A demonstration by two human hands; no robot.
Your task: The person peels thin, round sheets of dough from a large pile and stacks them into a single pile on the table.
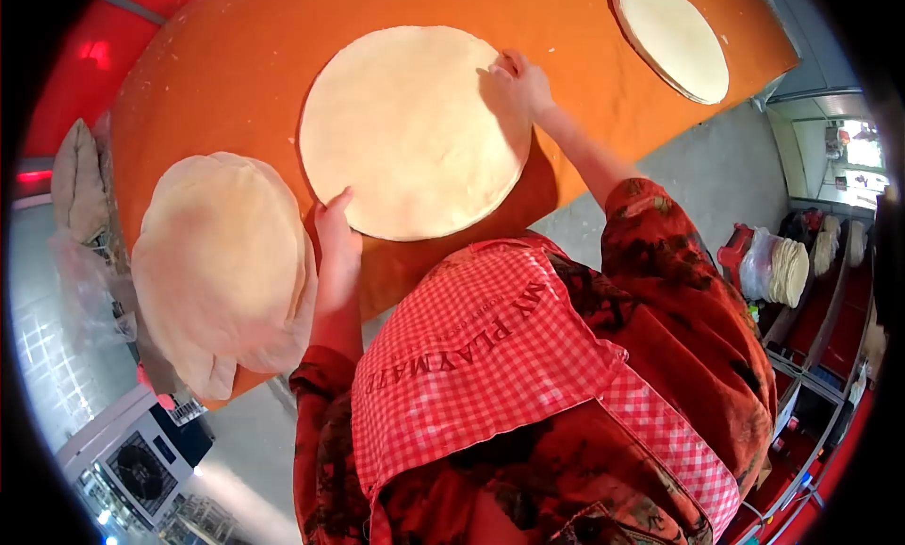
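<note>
A large, pale round flatbread [405,135] lies flat in the middle of the orange table; its lower edge looks layered, as in a stack. At its lower left edge is my left hand [337,236], thumb on top and the other fingers hidden along or under the rim. My right hand [523,85] is at the upper right edge, fingers curled and pinched together on the rim. Left of my left forearm, a looser pile of thin flatbreads [222,253] overlaps unevenly and hangs over the table's near edge.
Another neat stack of flatbreads [671,38] sits at the far right of the orange table [226,83]. A shelf rack [820,375] at the right has more bagged round pieces [787,272] near it. A machine with a fan grille [141,470] stands at the lower left.
</note>
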